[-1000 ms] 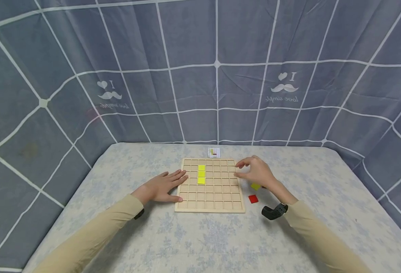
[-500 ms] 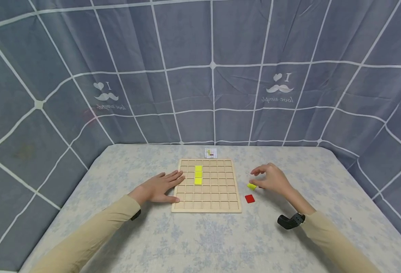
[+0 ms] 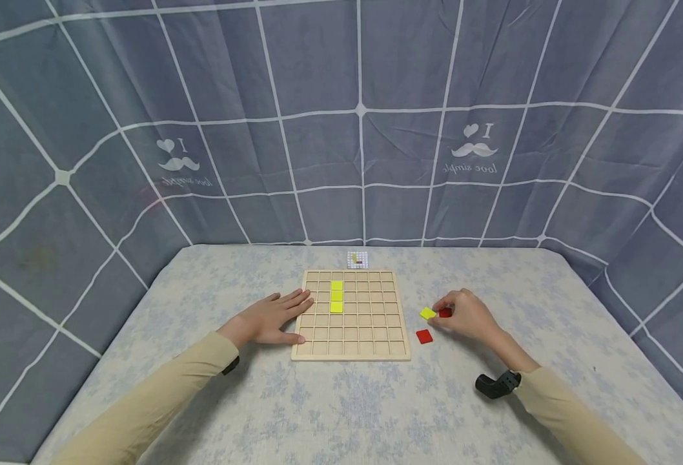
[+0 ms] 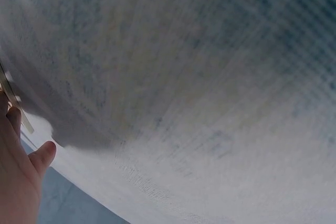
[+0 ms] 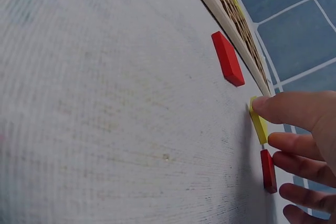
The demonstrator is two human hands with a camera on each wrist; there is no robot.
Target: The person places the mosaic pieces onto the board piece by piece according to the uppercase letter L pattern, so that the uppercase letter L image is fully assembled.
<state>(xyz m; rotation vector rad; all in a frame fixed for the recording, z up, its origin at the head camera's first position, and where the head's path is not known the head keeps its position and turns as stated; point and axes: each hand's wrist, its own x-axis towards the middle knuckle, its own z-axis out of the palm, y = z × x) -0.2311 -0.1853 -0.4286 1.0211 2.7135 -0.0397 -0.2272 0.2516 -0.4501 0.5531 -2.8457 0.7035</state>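
Note:
A wooden grid board [image 3: 370,352] lies on the table, with a column of yellow tiles [image 3: 336,296] set in its cells. My left hand [image 3: 274,318] rests flat with spread fingers on the board's left edge; in the left wrist view that hand [image 4: 18,171] shows only at the lower left. To the right of the board, my right hand [image 3: 468,316] has its thumb and index finger at a loose yellow tile [image 3: 427,313], pinching its right corner. The right wrist view shows the thumb [image 5: 289,109] over this yellow tile [image 5: 260,124]. A red tile [image 3: 445,312] lies under the right fingers.
Another red tile [image 3: 424,336] lies between the board's right side and the right wrist. Behind the board is a small printed grid card [image 3: 357,260]. A patterned cloth [image 3: 347,413] covers the table, and a blue checked curtain [image 3: 330,155] hangs at the back and sides.
My right hand has gone from the board's right edge rightward and down to the loose yellow tile, its fingers closing in on it. The left hand has stayed on the board.

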